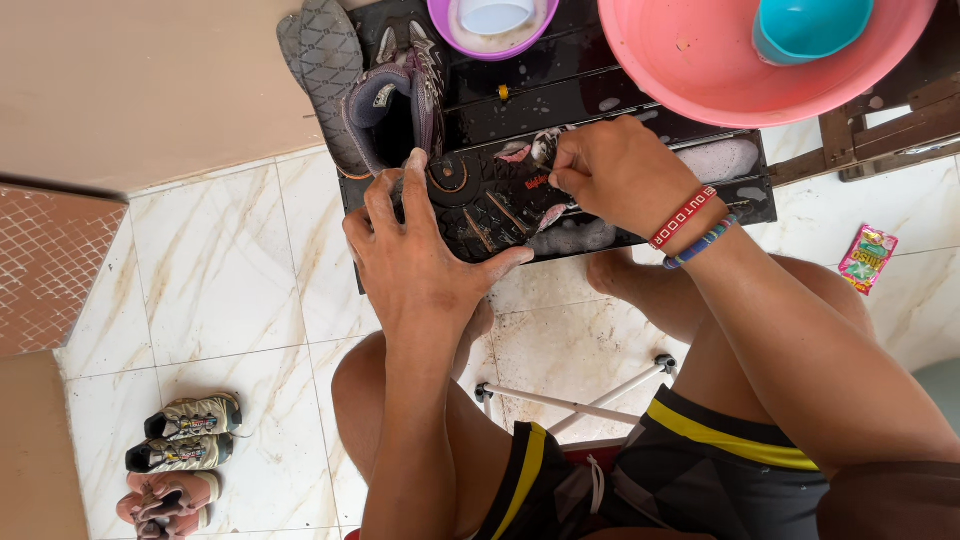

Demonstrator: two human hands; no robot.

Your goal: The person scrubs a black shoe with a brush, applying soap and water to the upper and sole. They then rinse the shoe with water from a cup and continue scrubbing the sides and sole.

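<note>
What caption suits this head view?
Left hand steadies an upturned shoe while right hand scrubs its soapy sole.

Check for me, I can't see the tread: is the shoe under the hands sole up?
Sole up: the shoe shows its black tread, left hand pressing it.

Under your hands, the black rubber shoe sole (480, 205) looks wet and ridged. Beneath it, the black glossy table (560, 90) carries soapy foam. Beyond it, the pink plastic basin (690, 70) looks smooth.

Pink basin (700, 70), teal scoop (810, 25), purple bowl (440, 20), black sole (480, 200), red wristband (683, 215).
</note>
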